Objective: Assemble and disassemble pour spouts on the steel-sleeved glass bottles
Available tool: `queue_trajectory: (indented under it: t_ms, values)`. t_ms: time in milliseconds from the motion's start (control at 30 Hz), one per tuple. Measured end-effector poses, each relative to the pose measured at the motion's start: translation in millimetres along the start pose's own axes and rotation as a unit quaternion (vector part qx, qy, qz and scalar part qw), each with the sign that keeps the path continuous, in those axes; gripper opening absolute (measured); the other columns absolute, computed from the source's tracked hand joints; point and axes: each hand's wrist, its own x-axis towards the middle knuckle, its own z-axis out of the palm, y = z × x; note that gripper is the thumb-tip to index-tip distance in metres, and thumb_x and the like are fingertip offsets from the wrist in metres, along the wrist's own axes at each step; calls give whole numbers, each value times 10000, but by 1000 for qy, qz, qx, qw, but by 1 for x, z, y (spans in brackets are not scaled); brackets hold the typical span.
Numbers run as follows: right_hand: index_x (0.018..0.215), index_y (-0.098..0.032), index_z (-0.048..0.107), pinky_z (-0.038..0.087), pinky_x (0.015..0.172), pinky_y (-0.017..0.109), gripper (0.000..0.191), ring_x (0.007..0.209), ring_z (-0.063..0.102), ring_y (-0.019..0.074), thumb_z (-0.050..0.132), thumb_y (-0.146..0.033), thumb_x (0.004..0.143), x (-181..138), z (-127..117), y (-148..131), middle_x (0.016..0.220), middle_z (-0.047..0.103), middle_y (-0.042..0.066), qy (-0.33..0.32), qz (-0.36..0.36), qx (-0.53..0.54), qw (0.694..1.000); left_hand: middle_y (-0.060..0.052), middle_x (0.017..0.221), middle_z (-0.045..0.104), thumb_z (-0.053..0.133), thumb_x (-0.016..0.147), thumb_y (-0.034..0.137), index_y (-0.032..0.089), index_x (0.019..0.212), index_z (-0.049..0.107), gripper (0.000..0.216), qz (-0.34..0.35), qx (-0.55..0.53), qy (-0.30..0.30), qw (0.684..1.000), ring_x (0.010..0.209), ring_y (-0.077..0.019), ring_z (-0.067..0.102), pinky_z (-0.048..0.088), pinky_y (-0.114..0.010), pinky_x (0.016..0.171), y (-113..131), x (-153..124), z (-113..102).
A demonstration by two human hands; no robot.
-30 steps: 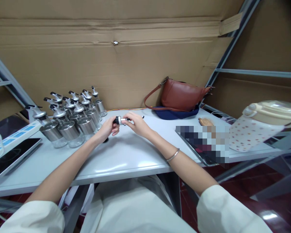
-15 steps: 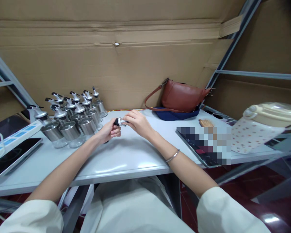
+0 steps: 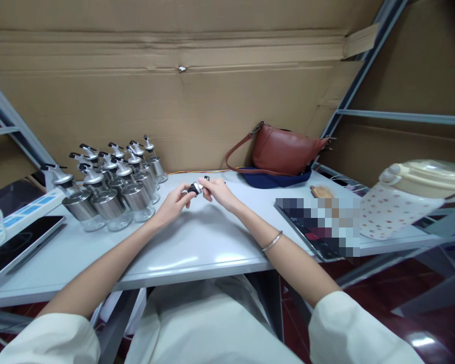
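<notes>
Over the middle of the table, both hands are closed on one small pour spout [image 3: 197, 188] of black and silver parts. My left hand [image 3: 175, 203] grips its black end between thumb and fingers. My right hand [image 3: 219, 192] pinches the silver part from the other side, and a black tip shows above those fingers. Part of the spout is hidden by the fingers. To the left of my left hand stand several glass bottles with steel sleeves [image 3: 106, 203], topped with similar silver and black spouts.
A white power strip [image 3: 30, 212] and a dark tablet [image 3: 26, 242] lie at the left. At the back right, a brown handbag [image 3: 284, 149] rests on a navy cap [image 3: 273, 179]. A partly blurred phone [image 3: 307, 232] and a dotted jug [image 3: 394, 212] are at the right.
The spout has moved slightly right and turned in my hands. My left hand has opened its grip a little and shifted right; my right hand has moved slightly right and lower.
</notes>
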Motion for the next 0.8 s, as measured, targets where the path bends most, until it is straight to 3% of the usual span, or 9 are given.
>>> queue_trajectory:
  t_ms: [100,233,367,467,567,700,800]
  values:
    - [482,-178,409,304,491,223,423,372,335,66,429,-297,887,-2,0,-5,373,377,-56,-24,115,115,986,4,737,544,530,860,340,167,982,563,214,62,160,60,983,630,-124,479,360,-249,629,2,-3,1]
    - [492,-191,341,356,486,206,434,330,233,54,367,-293,913,-3,-7,-10,336,291,-83,-72,247,185,948,-32,857,593,473,907,347,175,1006,567,219,149,260,56,952,687,-140,504,384,-262,679,1,-5,2]
    - [472,-198,280,379,483,207,491,321,170,53,288,-321,947,-2,-13,-10,315,214,-92,-141,287,227,920,-69,913,601,378,942,372,158,1031,551,289,192,303,55,932,771,-168,539,398,-277,719,0,-4,1]
    - [500,-179,372,409,538,212,479,351,255,48,333,-341,949,-2,-11,-9,365,303,-83,-138,241,239,930,-69,866,599,334,951,382,152,1009,560,327,165,326,70,928,765,-181,536,390,-296,725,-1,-3,0]
    - [565,-156,483,419,598,227,425,438,404,64,418,-378,921,-2,-4,-5,453,448,-46,-93,154,177,968,-51,798,587,324,943,405,160,913,563,343,113,292,102,944,728,-174,522,381,-303,716,-2,-2,1]
    - [585,-149,517,387,616,240,385,532,465,93,469,-383,887,1,4,2,528,505,-16,-44,5,18,999,19,577,441,323,917,487,178,673,451,414,-2,83,105,991,522,-111,423,339,-237,527,1,1,1]
    - [636,-159,508,360,628,246,347,586,459,109,465,-397,886,2,5,7,589,503,-16,-30,-92,-112,989,60,486,304,359,891,534,187,577,353,469,-107,-92,74,987,399,-62,297,235,-197,402,6,5,-2]
